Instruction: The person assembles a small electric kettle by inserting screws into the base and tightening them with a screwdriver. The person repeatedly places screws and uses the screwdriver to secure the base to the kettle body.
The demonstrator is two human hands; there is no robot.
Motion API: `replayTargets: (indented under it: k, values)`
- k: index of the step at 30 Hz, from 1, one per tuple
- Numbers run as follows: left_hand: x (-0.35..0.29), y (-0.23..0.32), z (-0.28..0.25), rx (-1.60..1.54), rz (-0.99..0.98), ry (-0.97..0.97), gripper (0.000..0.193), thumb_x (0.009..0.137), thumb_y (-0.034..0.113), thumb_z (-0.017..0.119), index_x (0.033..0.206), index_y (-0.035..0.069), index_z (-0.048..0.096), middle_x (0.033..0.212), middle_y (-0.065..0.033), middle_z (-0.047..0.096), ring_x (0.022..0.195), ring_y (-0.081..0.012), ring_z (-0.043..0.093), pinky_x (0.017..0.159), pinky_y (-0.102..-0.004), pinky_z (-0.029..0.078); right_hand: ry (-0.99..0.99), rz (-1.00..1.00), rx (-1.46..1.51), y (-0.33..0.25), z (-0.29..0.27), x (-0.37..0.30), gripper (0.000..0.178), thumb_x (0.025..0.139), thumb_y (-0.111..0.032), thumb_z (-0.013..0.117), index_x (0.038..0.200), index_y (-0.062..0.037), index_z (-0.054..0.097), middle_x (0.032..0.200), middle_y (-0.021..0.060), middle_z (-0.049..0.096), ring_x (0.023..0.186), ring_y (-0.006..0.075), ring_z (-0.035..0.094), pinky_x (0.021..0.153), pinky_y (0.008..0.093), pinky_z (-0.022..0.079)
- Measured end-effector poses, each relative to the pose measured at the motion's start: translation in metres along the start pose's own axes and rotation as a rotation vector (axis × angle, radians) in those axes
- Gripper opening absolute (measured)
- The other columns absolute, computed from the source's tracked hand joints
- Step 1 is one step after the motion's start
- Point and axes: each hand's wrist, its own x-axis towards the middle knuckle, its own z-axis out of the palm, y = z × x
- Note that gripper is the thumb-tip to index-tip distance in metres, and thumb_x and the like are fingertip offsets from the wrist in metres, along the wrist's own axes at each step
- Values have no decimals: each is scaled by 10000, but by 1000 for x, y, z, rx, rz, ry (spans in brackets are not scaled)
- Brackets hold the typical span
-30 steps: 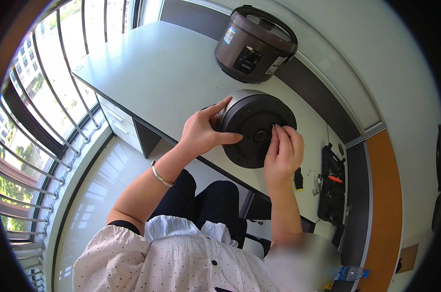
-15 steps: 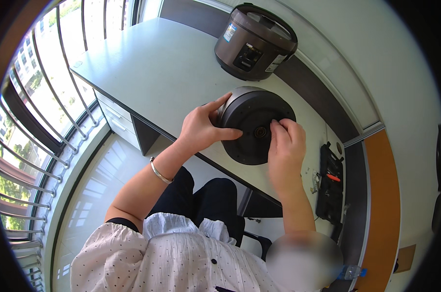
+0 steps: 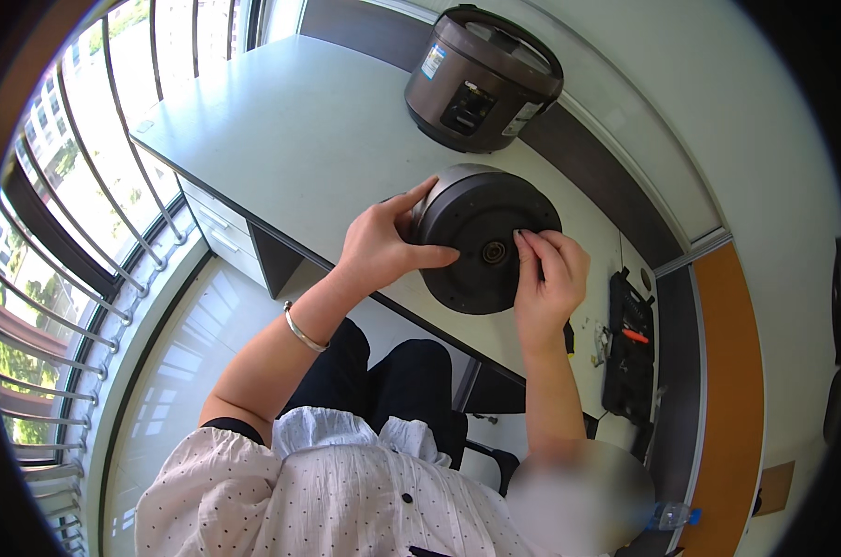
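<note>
An electric kettle (image 3: 481, 209), tipped so that its round black underside faces me, is held over the near edge of the desk. A ringed coupling (image 3: 494, 252) sits in the middle of that base. Wrapped round the kettle's left side is my left hand (image 3: 383, 241), its thumb pressed on the black bottom and its fingers along the metal wall. My right hand (image 3: 552, 278) has thumb and fingertips pinched together at the base, just right of the coupling. Whatever lies between those fingertips, if anything, is too small to make out.
A brown rice cooker (image 3: 483, 79) stands at the back of the pale desk (image 3: 290, 130). To the right lies a black tool case (image 3: 630, 348) with a red-handled tool, small loose parts beside it. A yellow-and-black thing (image 3: 570, 342) is partly hidden behind my right wrist.
My right hand has turned slightly and its wrist has moved a little left, fingertips still at the base. The kettle and my left hand have hardly moved.
</note>
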Motion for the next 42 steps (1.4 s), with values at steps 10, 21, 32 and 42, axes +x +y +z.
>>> replayTargets:
  k: [10, 21, 32, 42]
  values:
    - [1, 0, -1, -12, -8, 0, 905, 572, 348, 794, 1395, 129, 488, 836, -81, 704, 773, -158, 655, 801, -274, 471, 5, -45, -58, 1, 1, -5, 184, 737, -59, 760, 903, -77, 685, 843, 26, 605, 763, 213, 532, 725, 335, 396]
    - [1, -3, 1, -25, -1, 5, 902, 571, 345, 800, 1393, 135, 492, 818, -69, 696, 775, -155, 647, 807, -271, 465, 28, -115, -49, 4, 2, -6, 191, 727, -46, 757, 904, -69, 689, 867, 21, 607, 750, 211, 530, 715, 342, 389]
    - [-1, -3, 2, -26, -1, 7, 905, 573, 342, 802, 1394, 123, 489, 817, -71, 695, 770, -158, 649, 806, -271, 468, -55, -225, -135, 4, -5, -15, 276, 737, -89, 733, 1005, -36, 688, 955, 68, 578, 825, 245, 528, 732, 367, 391]
    - [2, 2, 2, -72, -11, 0, 897, 590, 306, 801, 1402, 107, 475, 780, -54, 675, 730, -129, 625, 762, -254, 461, -67, -180, -129, 4, -4, -17, 313, 750, -77, 708, 1056, -19, 678, 1011, 87, 571, 875, 263, 523, 777, 382, 400]
